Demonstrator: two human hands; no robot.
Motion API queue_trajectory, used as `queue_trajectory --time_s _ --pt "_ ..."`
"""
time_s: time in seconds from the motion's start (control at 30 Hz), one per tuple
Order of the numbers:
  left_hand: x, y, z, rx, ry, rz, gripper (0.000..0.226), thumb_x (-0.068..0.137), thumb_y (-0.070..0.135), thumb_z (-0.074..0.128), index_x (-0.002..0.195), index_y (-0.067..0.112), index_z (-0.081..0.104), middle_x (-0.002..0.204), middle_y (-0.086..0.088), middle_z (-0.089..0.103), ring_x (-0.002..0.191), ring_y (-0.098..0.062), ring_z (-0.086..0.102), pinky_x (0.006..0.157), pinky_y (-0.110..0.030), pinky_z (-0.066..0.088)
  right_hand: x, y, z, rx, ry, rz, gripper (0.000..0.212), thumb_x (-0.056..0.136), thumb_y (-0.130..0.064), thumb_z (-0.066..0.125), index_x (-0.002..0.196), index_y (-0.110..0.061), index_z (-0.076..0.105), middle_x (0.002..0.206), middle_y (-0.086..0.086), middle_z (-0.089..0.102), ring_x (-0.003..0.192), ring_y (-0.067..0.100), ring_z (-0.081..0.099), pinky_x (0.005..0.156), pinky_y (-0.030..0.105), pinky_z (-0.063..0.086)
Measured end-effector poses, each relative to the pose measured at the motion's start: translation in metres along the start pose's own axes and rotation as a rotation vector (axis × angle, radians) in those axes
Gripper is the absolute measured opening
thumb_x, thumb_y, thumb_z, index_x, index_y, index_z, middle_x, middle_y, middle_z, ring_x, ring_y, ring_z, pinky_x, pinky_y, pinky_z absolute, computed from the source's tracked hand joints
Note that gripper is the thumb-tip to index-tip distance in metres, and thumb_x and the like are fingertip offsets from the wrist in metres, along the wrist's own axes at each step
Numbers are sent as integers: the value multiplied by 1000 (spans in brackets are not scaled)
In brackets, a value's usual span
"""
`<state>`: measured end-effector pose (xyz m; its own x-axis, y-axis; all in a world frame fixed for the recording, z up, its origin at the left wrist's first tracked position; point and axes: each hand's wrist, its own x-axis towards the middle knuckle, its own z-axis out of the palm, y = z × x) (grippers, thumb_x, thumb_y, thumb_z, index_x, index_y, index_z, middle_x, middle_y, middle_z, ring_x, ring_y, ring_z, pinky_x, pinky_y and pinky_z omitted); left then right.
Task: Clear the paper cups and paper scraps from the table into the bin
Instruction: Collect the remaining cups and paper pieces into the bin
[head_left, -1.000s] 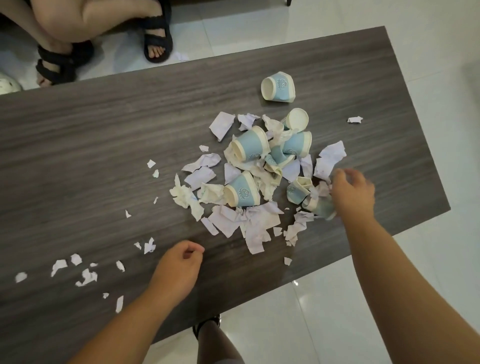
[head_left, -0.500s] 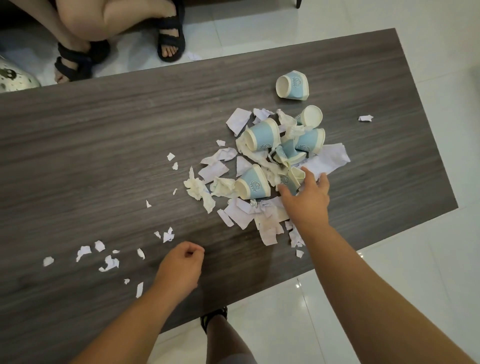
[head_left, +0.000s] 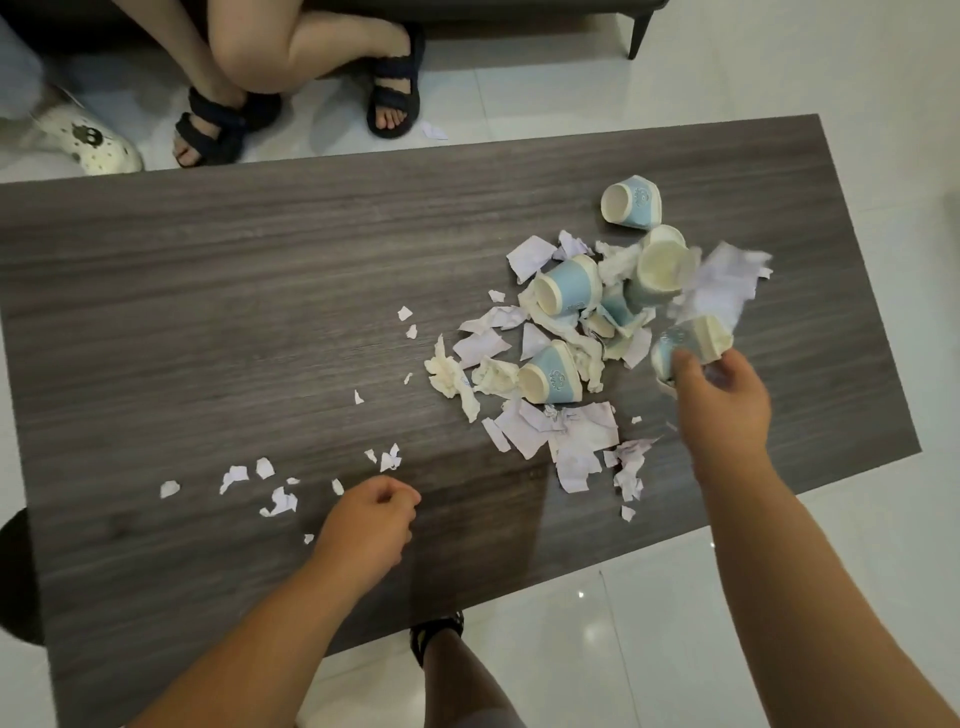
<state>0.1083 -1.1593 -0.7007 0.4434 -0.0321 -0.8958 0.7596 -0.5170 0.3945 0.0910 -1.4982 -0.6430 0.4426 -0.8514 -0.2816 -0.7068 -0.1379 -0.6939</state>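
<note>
Several blue and cream paper cups lie tipped in a heap of torn white paper on the right half of the dark wood table (head_left: 208, 291). One cup (head_left: 631, 201) lies apart at the back. Two more cups (head_left: 569, 285) (head_left: 550, 375) lie in the middle of the heap. My right hand (head_left: 722, 405) is lifted over the heap's right side, shut on a crumpled cup (head_left: 693, 340) with a blurred paper sheet (head_left: 727, 286) above it. My left hand (head_left: 369, 525) rests as a fist near the front edge, beside small scraps (head_left: 280, 501). No bin is in view.
Another person's legs in dark sandals (head_left: 392, 104) are on the white tile floor behind the table, beside a white clog (head_left: 88, 143). A scrap (head_left: 434, 130) lies on the floor there. My own foot (head_left: 436, 631) shows under the front edge. A dark round object (head_left: 18, 571) sits at the left.
My right hand went from lying flat on the heap to lifted at its right side, closed on a crumpled cup and paper. My left fist stayed put. The view shifted.
</note>
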Motion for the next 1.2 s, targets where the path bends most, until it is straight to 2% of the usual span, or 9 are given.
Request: queue_trajectory --time_s 0.07,0.17,0.3,0.47,0.57,0.8,0.97,1.1,1.2 --pt "-5 0 -11 -13 -10 4 20 101 23 58 93 25 76 94 -1 76 76 -15 71 56 -25 57 -21 -18 -11 64 -35 -16 18 86 -52 71 96 -39 76 92 1 73 80 14 67 83 46 61" --pt "-16 1 -30 -68 -35 12 19 101 25 61 93 26 78 94 1 78 75 -14 73 59 -26 56 -59 -46 -20 99 -112 -63 35 83 -56 74 101 -26 74 91 10 70 74 12 63 74 38 54" --pt "-33 4 -67 -309 -146 78 16 103 32 66 103 26 80 105 1 82 79 -13 76 65 -28 59 -132 -76 10 113 -514 8 34 79 -60 77 97 -32 77 77 -8 72 64 6 66 56 28 50" --pt "-51 -3 -140 -654 -378 130 66 89 76 59 135 31 70 129 0 77 118 -25 74 96 -50 61 -230 -89 106 206 -1139 332 30 88 -33 78 116 -24 80 114 10 79 99 24 75 80 39 59" --pt "-54 -34 -195 -683 -346 175 53 102 61 56 141 27 65 134 -8 75 128 -34 69 110 -62 52 -284 -98 159 241 -1309 435 35 90 -23 77 124 -16 77 123 16 76 102 24 74 84 35 61" --pt "-51 -123 -286 -813 -26 133 32 110 39 54 137 26 67 126 -6 78 120 -31 73 105 -59 57 -389 -109 251 188 -1381 458 42 89 -20 72 129 -6 72 132 25 70 109 31 67 97 47 49" --pt "-42 -166 -318 -893 172 88 21 109 30 58 123 23 71 111 -8 81 97 -24 81 78 -38 66 -436 -105 287 133 -1377 473 37 97 -21 67 130 -6 71 126 23 72 111 33 64 96 51 48" --pt "-35 -189 -335 -964 261 43 25 110 23 55 129 13 67 116 -19 78 103 -38 78 93 -55 64 -453 -102 305 127 -1322 497 28 102 -22 64 125 -11 74 107 11 74 94 24 70 80 41 58" --pt "-22 -209 -351 -1015 345 -33 20 109 20 56 125 11 65 113 -20 75 99 -40 78 94 -58 63 -450 -101 315 149 -1251 510 27 101 -23 65 123 -11 74 115 14 78 93 24 72 78 39 61"
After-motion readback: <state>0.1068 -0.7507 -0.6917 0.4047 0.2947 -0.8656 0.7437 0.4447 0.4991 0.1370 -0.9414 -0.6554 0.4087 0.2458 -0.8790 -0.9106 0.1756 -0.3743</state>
